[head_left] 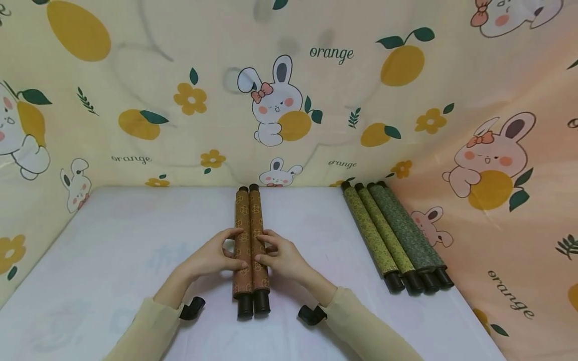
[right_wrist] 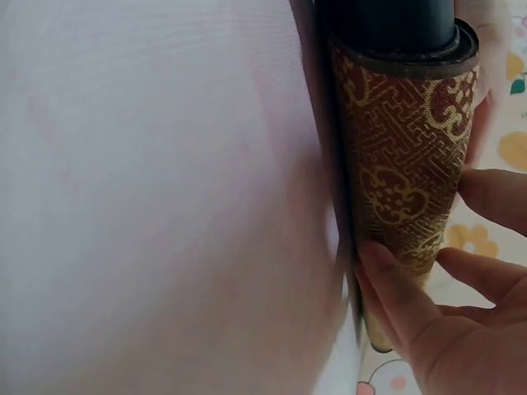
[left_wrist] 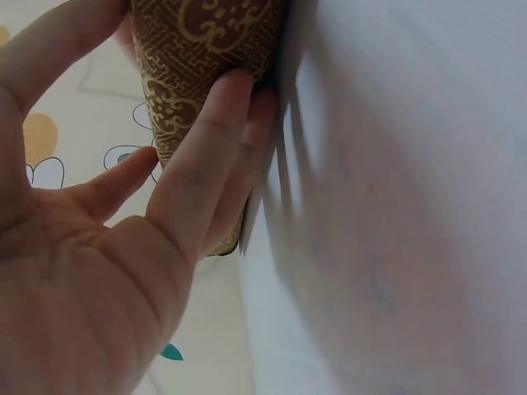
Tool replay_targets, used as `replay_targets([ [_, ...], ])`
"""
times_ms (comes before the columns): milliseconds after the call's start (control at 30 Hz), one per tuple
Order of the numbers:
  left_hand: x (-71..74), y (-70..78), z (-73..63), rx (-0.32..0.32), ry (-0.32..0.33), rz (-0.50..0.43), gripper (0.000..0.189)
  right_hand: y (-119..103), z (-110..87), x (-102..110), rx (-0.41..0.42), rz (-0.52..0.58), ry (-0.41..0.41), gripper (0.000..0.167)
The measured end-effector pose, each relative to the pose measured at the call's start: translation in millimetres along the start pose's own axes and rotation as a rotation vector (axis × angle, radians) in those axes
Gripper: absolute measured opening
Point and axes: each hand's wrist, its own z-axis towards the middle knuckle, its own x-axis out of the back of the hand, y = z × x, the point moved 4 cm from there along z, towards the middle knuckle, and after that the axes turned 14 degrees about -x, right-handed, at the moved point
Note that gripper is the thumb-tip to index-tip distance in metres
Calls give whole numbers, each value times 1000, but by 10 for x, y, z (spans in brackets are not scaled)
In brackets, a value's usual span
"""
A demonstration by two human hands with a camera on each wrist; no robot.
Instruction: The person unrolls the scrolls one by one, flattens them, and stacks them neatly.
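Observation:
Two brown scrolls (head_left: 243,215) with a gold pattern and dark rod ends lie side by side, lengthwise on the table. On their left, my left hand (head_left: 209,256) touches the left scroll, its thumb over the top. My right hand (head_left: 288,258) rests against the right scroll (head_left: 256,215) from the other side. In the left wrist view, fairly straight fingers press low on the patterned cloth (left_wrist: 202,58), close to the table. Fingertips also meet the side of the near scroll (right_wrist: 403,140) in the right wrist view, below its black rod end (right_wrist: 391,25).
Toward the right table edge lie two yellow-green scrolls (head_left: 370,225) beside darker green scrolls (head_left: 408,230), all slanted. A white cover (head_left: 135,235) spreads over the table. Cloth (head_left: 343,95) printed with rabbits and oranges hangs behind and along the sides.

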Motion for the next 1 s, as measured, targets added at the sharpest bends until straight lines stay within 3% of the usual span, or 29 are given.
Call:
replay_targets([
  [367,-11,45,16,24,-46,129,95,55,3,39,-3,-21,-50,57],
  [700,-153,-41,41,36,8,290,100,118,5,49,-24,-46,-33,61],
  [1000,-169,-40,21,45,17,316,101,167,6,88,-58,-47,-24,61],
])
